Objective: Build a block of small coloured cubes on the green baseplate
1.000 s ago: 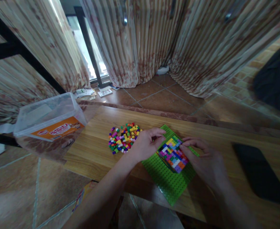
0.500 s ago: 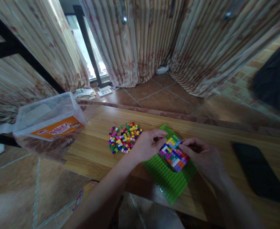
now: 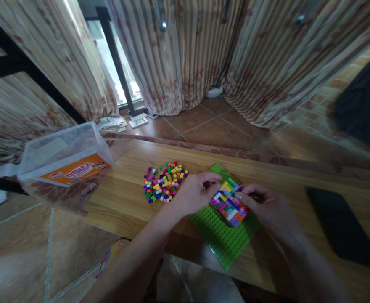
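Since a second ago: right hand (image 3: 268, 206) slid in against multicoloured small-brick panel (image 3: 229, 203). Left hand (image 3: 194, 192) pinching panel's left edge, right fingers closed on right edge. Sits on green studded baseplate (image 3: 223, 240) on wooden surface (image 3: 131, 198). Likely light, stiff, snap-prone; best gripped by edges. Chequered pink, yellow, white, orange.

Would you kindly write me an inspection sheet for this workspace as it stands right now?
Surface: wooden table, brick-pattern strip along its far edge.
Job's things: green baseplate carrying a multicoloured brick block; loose brick pile to its left.
Clutter: clear plastic tub with an orange label at the table's left corner; dark flat object at right.
Grippers: left hand and right hand both touch the block's sides; grip unclear.
Cables: nothing seen.
Surroundings: striped curtains, tiled floor, papers by the window.
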The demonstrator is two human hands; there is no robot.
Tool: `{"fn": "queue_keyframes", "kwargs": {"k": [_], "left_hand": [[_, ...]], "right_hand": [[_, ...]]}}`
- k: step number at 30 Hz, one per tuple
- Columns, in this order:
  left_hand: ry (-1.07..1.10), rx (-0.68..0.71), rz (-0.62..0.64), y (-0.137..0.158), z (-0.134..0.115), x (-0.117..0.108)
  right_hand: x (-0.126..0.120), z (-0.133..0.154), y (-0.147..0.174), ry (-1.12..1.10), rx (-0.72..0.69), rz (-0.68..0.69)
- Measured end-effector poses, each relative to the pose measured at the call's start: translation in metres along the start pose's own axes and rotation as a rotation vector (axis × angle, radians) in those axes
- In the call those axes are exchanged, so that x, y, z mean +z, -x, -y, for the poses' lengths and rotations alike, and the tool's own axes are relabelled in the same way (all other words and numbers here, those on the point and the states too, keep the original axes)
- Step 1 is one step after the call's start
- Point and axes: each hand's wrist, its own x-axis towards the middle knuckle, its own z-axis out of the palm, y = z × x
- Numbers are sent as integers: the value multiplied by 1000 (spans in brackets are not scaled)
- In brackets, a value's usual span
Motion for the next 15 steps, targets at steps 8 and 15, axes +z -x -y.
{"fn": "queue_keyframes", "kwargs": {"k": [8,15], "left_hand": [[-16,-2,-20,-1,2,-3],[47,-3,-88,-4,6,-16]], "right_hand": [[0,1,-4,47,73,-178],[8,0,-5,144,70,-162]]}}
